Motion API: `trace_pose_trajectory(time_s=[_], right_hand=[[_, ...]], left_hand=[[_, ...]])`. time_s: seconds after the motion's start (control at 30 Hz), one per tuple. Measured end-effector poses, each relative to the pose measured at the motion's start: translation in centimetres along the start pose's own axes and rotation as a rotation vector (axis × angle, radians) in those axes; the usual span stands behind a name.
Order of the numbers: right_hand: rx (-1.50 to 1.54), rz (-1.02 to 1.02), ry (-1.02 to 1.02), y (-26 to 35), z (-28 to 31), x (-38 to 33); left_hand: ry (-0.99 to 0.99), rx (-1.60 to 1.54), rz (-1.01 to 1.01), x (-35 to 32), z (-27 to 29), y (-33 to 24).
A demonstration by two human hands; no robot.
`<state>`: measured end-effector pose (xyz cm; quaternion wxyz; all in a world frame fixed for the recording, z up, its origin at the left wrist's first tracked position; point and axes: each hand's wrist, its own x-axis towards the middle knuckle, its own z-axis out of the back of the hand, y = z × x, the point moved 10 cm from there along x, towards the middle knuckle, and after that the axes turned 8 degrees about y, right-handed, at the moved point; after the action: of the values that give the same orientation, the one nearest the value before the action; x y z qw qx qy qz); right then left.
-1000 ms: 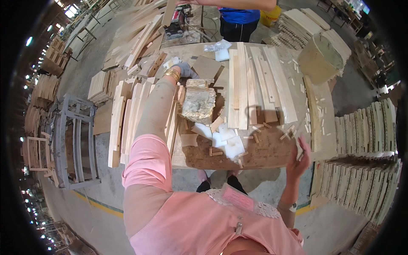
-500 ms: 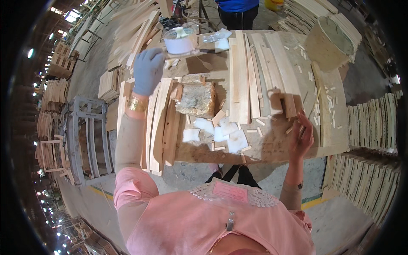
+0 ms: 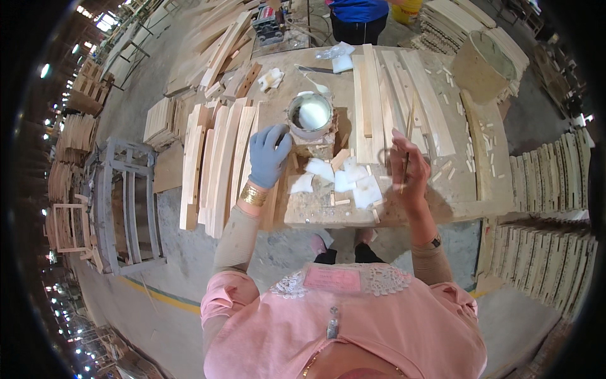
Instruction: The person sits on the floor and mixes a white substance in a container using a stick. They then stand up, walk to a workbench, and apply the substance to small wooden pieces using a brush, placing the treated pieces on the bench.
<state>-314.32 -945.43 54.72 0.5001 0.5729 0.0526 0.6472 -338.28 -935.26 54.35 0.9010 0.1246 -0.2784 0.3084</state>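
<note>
My left hand (image 3: 270,155), in a grey-blue glove, is closed with its curled fingertips at the left edge of a round pot (image 3: 293,122). White liquid shows inside the pot, which rests over a rough, crusted block (image 3: 341,121). On the right, my bare right hand (image 3: 410,169) is raised over the table with a thin stick (image 3: 406,169) across its fingers. Long wooden strips (image 3: 218,158) lie beside my left hand. More wooden strips (image 3: 372,107) lie beyond my right hand. White foam pieces (image 3: 365,192) sit between the hands.
Small wooden dowels (image 3: 470,155) are scattered at the table's right side, near a wooden rail (image 3: 475,139) and a large round drum (image 3: 483,66). A white spoon (image 3: 319,86) lies behind the pot. A person in blue (image 3: 360,12) stands beyond the table. Stacked slats (image 3: 549,174) stand at right.
My left hand and the pot have come nearer and to the right, and the pot is now over the crusted block. My right hand has moved left and up from the table's near right.
</note>
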Motion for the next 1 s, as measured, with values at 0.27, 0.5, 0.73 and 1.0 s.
trace_pose_trajectory(time_s=[0.27,0.5,0.73,1.0], right_hand=[[-0.323,-0.09,0.119,-4.3,-4.1,-1.7],[-0.458,-0.128,0.151,-6.3,-7.7,-0.9],[0.248,-0.498,-0.109,-3.4,-3.7,1.1],[0.769,-0.573,-0.285,-0.4,-2.5,0.8]], left_hand=[[-0.019,0.062,0.083,-1.7,0.6,0.2],[-0.375,-0.55,0.702,-7.0,1.4,5.3],[-0.242,-1.729,1.173,-7.8,-8.4,6.3],[-0.289,-1.798,0.852,-5.0,-4.6,7.0]])
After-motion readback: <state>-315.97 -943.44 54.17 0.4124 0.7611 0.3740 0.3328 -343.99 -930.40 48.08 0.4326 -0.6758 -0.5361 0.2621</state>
